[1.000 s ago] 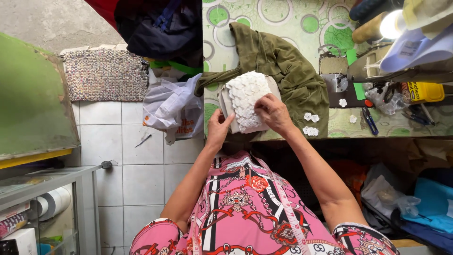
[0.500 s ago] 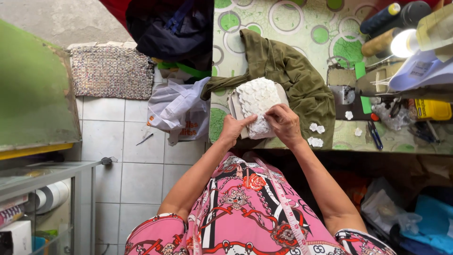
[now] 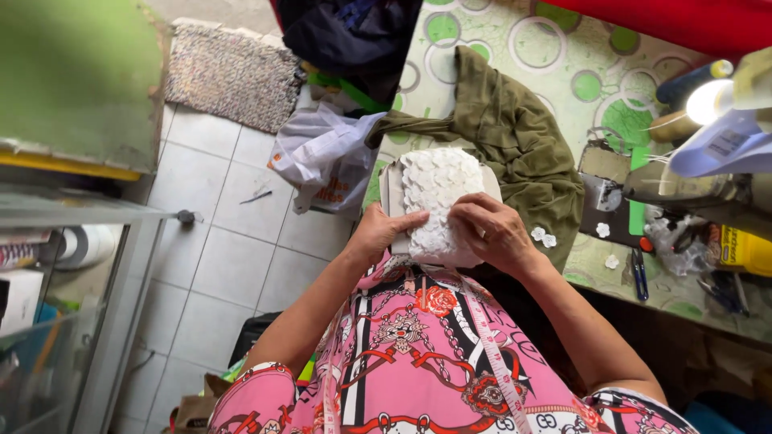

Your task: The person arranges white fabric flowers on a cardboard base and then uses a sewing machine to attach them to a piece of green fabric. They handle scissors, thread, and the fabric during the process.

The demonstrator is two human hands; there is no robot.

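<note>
Gripping a white petal-covered piece [image 3: 438, 189], both hands curl closed.

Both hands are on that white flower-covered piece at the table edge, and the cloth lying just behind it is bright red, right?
Not quite. Both hands, left hand and right hand, are on the white flower-covered piece at the table edge, but the head view shows the cloth behind it is olive green, not bright red.

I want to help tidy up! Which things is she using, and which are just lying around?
In use:
white petal-covered piece
left hand
right hand

Lying about:
olive cloth
plastic bag
loose white petals
blue-handled tool
woven mat
</note>
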